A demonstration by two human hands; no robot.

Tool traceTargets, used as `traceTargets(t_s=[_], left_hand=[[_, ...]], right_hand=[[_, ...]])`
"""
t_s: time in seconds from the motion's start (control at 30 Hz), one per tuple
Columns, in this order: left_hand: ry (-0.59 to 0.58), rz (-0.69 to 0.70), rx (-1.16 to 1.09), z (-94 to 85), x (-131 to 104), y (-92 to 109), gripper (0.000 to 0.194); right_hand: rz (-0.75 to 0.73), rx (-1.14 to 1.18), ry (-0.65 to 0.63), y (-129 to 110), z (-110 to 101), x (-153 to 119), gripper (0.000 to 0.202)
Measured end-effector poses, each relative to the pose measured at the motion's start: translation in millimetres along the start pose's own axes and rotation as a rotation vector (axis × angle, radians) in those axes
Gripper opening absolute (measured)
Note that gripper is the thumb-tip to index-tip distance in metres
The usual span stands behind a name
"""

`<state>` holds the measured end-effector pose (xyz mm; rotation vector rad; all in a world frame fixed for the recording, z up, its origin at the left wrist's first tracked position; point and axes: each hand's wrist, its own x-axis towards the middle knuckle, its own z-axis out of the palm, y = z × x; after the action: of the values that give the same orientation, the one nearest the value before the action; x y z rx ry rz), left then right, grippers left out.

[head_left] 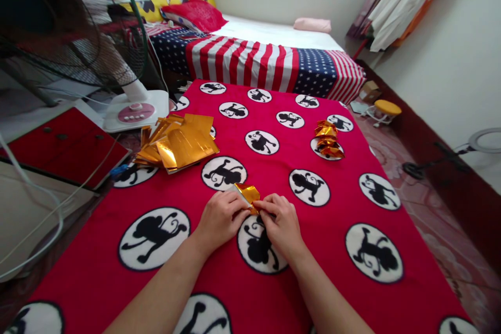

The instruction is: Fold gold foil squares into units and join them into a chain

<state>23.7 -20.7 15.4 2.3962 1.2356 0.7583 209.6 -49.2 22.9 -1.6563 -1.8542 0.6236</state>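
Note:
A small piece of gold foil paper (249,193), partly folded and with a pale edge on its left, is held between my two hands over the red cloth. My left hand (223,216) pinches its left side, thumb against fingers. On the right side, my right hand (279,219) grips the paper's lower corner with thumb and fingertips. Part of the paper is hidden by the fingers. A loose pile of flat gold foil sheets (188,141) lies to the left. Several folded gold foil pieces (327,139) stand in a row at the right.
The red cloth with monkey circles (266,109) covers the table. At the left a fan (135,107) stands beside a red-topped cabinet (58,141). Behind is a bed (250,62); a yellow stool (387,108) and a ring light stand (434,162) are at the right.

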Motion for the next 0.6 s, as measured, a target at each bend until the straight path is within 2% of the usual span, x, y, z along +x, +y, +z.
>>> traceTargets(t_s=[0.27, 0.6], left_hand=[[0.008, -0.003, -0.029, 0.6, 0.1, -1.0, 0.011], [-0.002, -0.076, -0.044, 0.8, 2.6, 3.2, 0.009]], right_hand=[[-0.005, -0.002, 0.017, 2.4, 3.1, 0.6, 0.022], [0.001, -0.054, 0.036, 3.0, 7.1, 0.0, 0.018]])
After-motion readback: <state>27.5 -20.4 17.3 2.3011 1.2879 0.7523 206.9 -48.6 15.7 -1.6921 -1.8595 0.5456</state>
